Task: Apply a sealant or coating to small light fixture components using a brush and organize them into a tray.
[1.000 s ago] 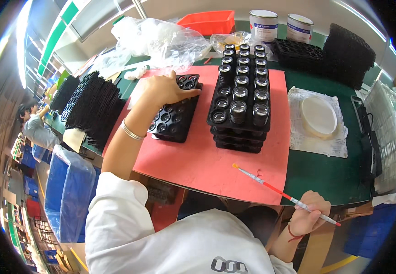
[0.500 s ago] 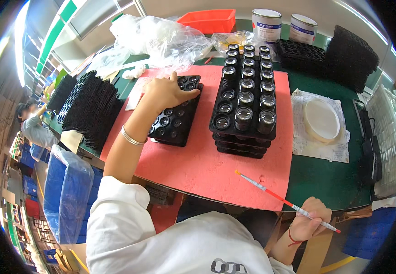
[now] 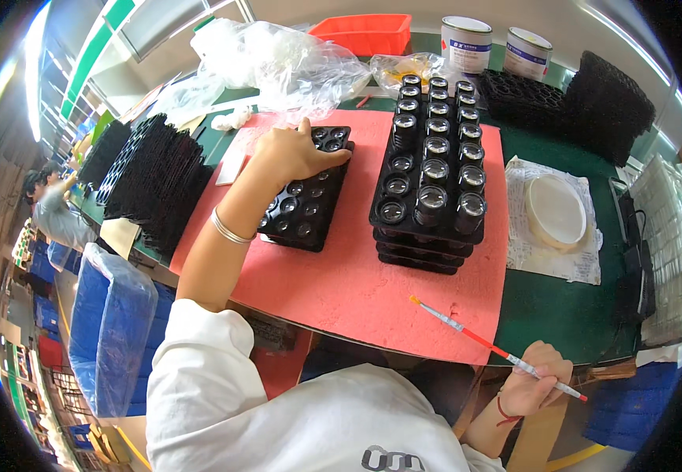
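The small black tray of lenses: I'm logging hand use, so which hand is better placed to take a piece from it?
Left, probably. The left hand already rests on the small black tray, fingers over its far cells. The right hand is down at the table edge, holding a thin brush.

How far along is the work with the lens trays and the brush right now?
Looks done: the stacked trays right of centre have a lens piece in every visible pocket. In hand: the left hand rests on the far end of a flat black tray holding lenses, and the right hand holds a thin brush near the table edge, touching no tray. Left: stacks of black trays wait at the left.
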The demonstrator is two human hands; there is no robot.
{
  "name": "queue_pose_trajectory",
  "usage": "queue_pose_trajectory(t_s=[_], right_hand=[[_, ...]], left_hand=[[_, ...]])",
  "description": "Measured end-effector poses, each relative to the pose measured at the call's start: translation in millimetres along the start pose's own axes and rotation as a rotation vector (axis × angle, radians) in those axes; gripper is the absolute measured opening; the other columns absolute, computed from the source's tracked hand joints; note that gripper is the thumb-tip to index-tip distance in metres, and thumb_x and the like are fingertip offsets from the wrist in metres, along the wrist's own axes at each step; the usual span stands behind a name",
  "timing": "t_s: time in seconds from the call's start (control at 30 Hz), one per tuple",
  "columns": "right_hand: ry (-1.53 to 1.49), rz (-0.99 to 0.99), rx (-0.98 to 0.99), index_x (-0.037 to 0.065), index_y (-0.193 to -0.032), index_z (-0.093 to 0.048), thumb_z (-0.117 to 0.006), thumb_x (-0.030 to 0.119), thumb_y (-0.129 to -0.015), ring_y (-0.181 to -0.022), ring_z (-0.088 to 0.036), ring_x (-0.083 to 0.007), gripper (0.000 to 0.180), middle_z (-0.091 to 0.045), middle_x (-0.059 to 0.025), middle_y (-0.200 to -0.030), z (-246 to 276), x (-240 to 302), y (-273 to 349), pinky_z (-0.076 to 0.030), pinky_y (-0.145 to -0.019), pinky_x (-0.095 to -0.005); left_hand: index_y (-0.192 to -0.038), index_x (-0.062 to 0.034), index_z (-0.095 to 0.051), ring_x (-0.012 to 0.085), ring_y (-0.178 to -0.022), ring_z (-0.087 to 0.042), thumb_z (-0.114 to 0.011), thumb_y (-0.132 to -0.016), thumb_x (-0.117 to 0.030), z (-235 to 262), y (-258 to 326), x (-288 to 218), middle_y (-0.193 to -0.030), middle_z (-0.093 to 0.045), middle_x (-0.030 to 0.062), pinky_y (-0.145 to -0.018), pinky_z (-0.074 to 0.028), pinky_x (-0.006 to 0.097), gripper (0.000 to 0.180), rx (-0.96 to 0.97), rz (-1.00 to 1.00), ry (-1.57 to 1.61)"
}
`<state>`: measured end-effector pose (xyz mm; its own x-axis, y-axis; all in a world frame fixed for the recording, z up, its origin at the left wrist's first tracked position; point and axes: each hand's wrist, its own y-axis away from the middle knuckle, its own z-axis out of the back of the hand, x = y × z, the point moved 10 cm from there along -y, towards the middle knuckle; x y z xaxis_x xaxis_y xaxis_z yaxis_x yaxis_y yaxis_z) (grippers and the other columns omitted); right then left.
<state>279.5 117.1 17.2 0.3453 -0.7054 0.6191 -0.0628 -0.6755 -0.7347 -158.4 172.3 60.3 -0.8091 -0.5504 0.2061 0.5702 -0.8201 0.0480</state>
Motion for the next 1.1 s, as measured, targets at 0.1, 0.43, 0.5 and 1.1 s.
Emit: queue_pose_trajectory(t_s=[0.1, 0.43, 0.5, 1.1], right_hand=[[-0.022, -0.004, 0.005, 0.006, -0.073, -0.041, -0.045, 0.030, -0.090, -0.045, -0.034, -0.0114, 0.029, -0.040, -0.0038, -0.055, 1, -1, 0, -0.026, -0.046, -0.0258], [-0.036, -0.031, -0.001, 0.006, -0.075, -0.043, -0.046, 0.028, -0.089, -0.046, -0.038, -0.0122, 0.027, -0.043, -0.0037, -0.057, -1, -2, -1, -0.029, -0.045, -0.0256], [-0.041, -0.038, 0.000, 0.005, -0.076, -0.043, -0.046, 0.027, -0.090, -0.046, -0.039, -0.0124, 0.027, -0.044, -0.0040, -0.057, -1, -2, -2, -0.030, -0.045, -0.0254], [0.519, 0.096, -0.385, 0.002, -0.081, -0.050, -0.042, 0.022, -0.092, -0.062, -0.050, -0.0151, 0.024, -0.053, -0.0079, -0.074, 77, 27, -41, -0.040, -0.059, -0.0268]], left_hand=[[-0.116, 0.0058, -0.045, 0.0328, -0.097, -0.057, -0.044, -0.065, -0.078, 18, 9, 0, -0.102, -0.058, 0.0226, -0.078, -0.047, 0.038, 0.098, -0.216, -0.016, -0.012], [-0.093, -0.0002, -0.060, 0.0262, -0.086, -0.055, -0.070, -0.070, -0.032, 89, 65, -73, -0.093, -0.058, 0.0119, -0.078, -0.043, 0.033, 0.040, -0.526, -0.629, 0.663], [-0.085, 0.0012, -0.060, 0.0274, -0.079, -0.055, -0.071, -0.068, -0.031, 92, 59, -78, -0.085, -0.058, 0.0117, -0.072, -0.044, 0.035, 0.037, -0.561, -0.610, 0.656], [-0.087, -0.0064, -0.061, 0.0226, -0.074, -0.058, -0.069, -0.055, -0.003, -7, 196, -112, -0.084, -0.062, 0.0047, -0.067, -0.048, 0.030, 0.033, -0.350, -0.868, 0.830]])
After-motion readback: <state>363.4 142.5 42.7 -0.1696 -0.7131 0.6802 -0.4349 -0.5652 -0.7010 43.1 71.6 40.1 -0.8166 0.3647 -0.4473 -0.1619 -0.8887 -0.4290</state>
